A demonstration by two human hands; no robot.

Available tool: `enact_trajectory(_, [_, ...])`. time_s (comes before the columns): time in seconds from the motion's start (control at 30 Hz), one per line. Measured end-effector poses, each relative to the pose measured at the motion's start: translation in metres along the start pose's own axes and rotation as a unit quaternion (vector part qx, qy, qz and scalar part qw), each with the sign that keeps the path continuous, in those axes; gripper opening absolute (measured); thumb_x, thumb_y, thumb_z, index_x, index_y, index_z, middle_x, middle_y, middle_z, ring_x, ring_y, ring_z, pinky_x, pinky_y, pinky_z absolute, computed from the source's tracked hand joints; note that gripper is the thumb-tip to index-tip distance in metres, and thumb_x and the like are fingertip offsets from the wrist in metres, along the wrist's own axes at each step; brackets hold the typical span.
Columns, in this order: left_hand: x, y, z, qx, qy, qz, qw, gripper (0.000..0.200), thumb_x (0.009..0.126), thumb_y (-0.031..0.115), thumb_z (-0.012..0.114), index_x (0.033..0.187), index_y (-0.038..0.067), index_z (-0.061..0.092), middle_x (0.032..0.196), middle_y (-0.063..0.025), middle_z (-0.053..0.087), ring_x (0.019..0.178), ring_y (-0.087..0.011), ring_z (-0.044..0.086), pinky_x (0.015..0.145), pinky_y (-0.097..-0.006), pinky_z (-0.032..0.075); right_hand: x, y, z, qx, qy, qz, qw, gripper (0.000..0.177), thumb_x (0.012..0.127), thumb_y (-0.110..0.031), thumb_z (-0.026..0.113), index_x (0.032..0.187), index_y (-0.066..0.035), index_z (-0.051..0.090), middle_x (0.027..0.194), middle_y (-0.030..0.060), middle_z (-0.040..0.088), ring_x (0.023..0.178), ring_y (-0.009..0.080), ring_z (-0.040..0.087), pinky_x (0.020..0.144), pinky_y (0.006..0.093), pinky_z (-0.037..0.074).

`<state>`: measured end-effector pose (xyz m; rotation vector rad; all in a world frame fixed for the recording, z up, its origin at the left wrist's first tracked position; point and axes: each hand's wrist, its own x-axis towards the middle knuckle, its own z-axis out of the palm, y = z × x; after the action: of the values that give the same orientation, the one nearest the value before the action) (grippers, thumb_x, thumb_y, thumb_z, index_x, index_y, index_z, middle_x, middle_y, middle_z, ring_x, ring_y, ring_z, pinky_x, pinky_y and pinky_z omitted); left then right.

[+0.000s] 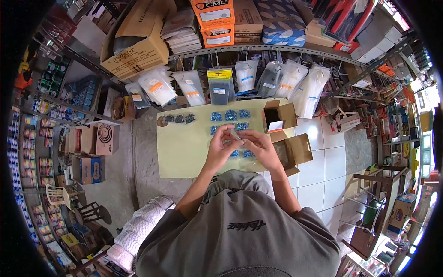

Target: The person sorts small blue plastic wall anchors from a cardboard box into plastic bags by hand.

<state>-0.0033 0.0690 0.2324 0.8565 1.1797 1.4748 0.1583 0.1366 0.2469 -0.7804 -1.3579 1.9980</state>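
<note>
In front of my chest, my left hand (220, 147) and my right hand (260, 148) meet with fingers closed on a small clear plastic bag (236, 135). What is inside the bag is too small to make out. Beneath and beyond them, several packets of small blue pieces (230, 115) lie in rows on a pale yellow sheet (180, 152); my hands hide part of these rows. Packets of dark pieces (179, 118) sit at the sheet's far left. To the right stand an open box with dark contents (288, 114) and another open cardboard box (303, 148).
Plastic packs of cable ties (191, 87) hang from the shelf rail ahead, with cartons (134, 60) above. A white wrapped roll (140, 231) lies at my left. A wooden table (376, 221) stands to the right, stocked shelves on both sides.
</note>
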Motion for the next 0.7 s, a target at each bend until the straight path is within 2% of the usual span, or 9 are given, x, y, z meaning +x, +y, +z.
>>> enact_trajectory(0.13, [-0.001,0.002,-0.005,0.001,-0.007,-0.028,1.0,0.045,0.087,0.0,0.069,0.127,0.004,0.05,0.108,-0.0032,0.055,0.094,-0.0097,0.056,0.082,-0.0254,0.049,0.002,0.008,0.002,-0.056,0.008,-0.004,0.998,0.029,0.097,-0.007,0.057,0.123,0.006,0.058,0.114,0.0129,0.067,0.106,0.0169,0.064,0.092,0.0294,0.05])
enact_trajectory(0.23, [-0.002,-0.003,-0.01,-0.025,-0.001,-0.046,0.999,0.04,0.087,-0.002,0.065,0.124,0.004,0.05,0.106,-0.0025,0.055,0.095,-0.0099,0.057,0.08,-0.0249,0.048,0.002,0.008,0.006,-0.049,0.019,0.027,0.998,0.028,0.098,-0.006,0.057,0.123,0.006,0.057,0.112,0.013,0.068,0.104,0.0163,0.065,0.089,0.0298,0.051])
enact_trajectory(0.27, [-0.002,-0.004,-0.01,-0.026,-0.001,-0.047,0.999,0.04,0.087,-0.002,0.065,0.124,0.004,0.05,0.106,-0.0025,0.055,0.095,-0.0099,0.057,0.08,-0.0249,0.048,0.0,0.002,0.012,-0.107,0.045,0.011,0.993,0.03,0.096,-0.004,0.059,0.124,0.005,0.056,0.112,0.0141,0.068,0.103,0.0178,0.066,0.087,0.0312,0.052])
enact_trajectory(0.37, [-0.003,-0.006,-0.01,0.06,0.029,-0.044,0.997,0.037,0.087,-0.006,0.06,0.122,0.004,0.05,0.103,-0.002,0.056,0.095,-0.0102,0.058,0.078,-0.0256,0.049,-0.002,0.002,0.026,-0.209,0.058,-0.046,0.975,0.037,0.089,0.001,0.062,0.125,0.002,0.055,0.112,0.0162,0.067,0.1,0.0227,0.068,0.083,0.0344,0.054])
enact_trajectory(0.43, [-0.001,-0.007,-0.009,0.116,0.037,-0.02,0.992,0.039,0.083,-0.006,0.06,0.119,0.004,0.05,0.09,-0.0014,0.056,0.082,-0.0085,0.057,0.072,-0.0247,0.051,-0.001,0.004,0.031,-0.252,0.046,-0.09,0.962,0.042,0.085,0.005,0.063,0.126,0.0,0.055,0.112,0.0171,0.066,0.097,0.026,0.07,0.081,0.0362,0.055])
enact_trajectory(0.57, [-0.003,-0.007,-0.01,0.213,0.031,0.017,0.976,0.035,0.081,-0.006,0.061,0.112,0.003,0.05,0.081,-0.0045,0.052,0.071,-0.0115,0.054,0.064,-0.0291,0.049,0.005,0.015,0.031,-0.353,0.083,-0.131,0.923,0.049,0.076,0.008,0.063,0.122,-0.006,0.056,0.107,0.0175,0.062,0.089,0.0349,0.067,0.073,0.041,0.055])
enact_trajectory(0.63, [-0.004,-0.004,-0.011,0.339,0.045,0.025,0.939,0.033,0.077,-0.006,0.061,0.107,0.003,0.049,0.077,-0.009,0.048,0.067,-0.0198,0.051,0.061,-0.0371,0.045,0.008,0.017,0.028,-0.393,0.169,-0.082,0.9,0.043,0.076,0.007,0.064,0.117,-0.006,0.058,0.098,0.0162,0.062,0.081,0.0302,0.068,0.068,0.0375,0.055])
enact_trajectory(0.67, [-0.004,-0.005,-0.01,0.339,0.047,0.025,0.939,0.033,0.077,-0.006,0.061,0.107,0.003,0.049,0.077,-0.009,0.048,0.067,-0.0198,0.051,0.061,-0.0371,0.045,0.009,0.022,0.028,-0.393,0.167,-0.083,0.901,0.043,0.076,0.007,0.064,0.117,-0.006,0.058,0.098,0.0162,0.062,0.081,0.0302,0.068,0.068,0.0375,0.055])
enact_trajectory(0.7, [-0.006,-0.006,-0.008,0.356,0.057,0.033,0.932,0.033,0.076,-0.006,0.061,0.106,0.003,0.048,0.077,-0.0107,0.048,0.067,-0.0244,0.05,0.062,-0.0398,0.045,0.009,0.029,0.028,-0.425,0.171,-0.09,0.884,0.04,0.076,0.005,0.063,0.114,-0.007,0.058,0.098,0.016,0.06,0.082,0.0349,0.065,0.068,0.0427,0.054])
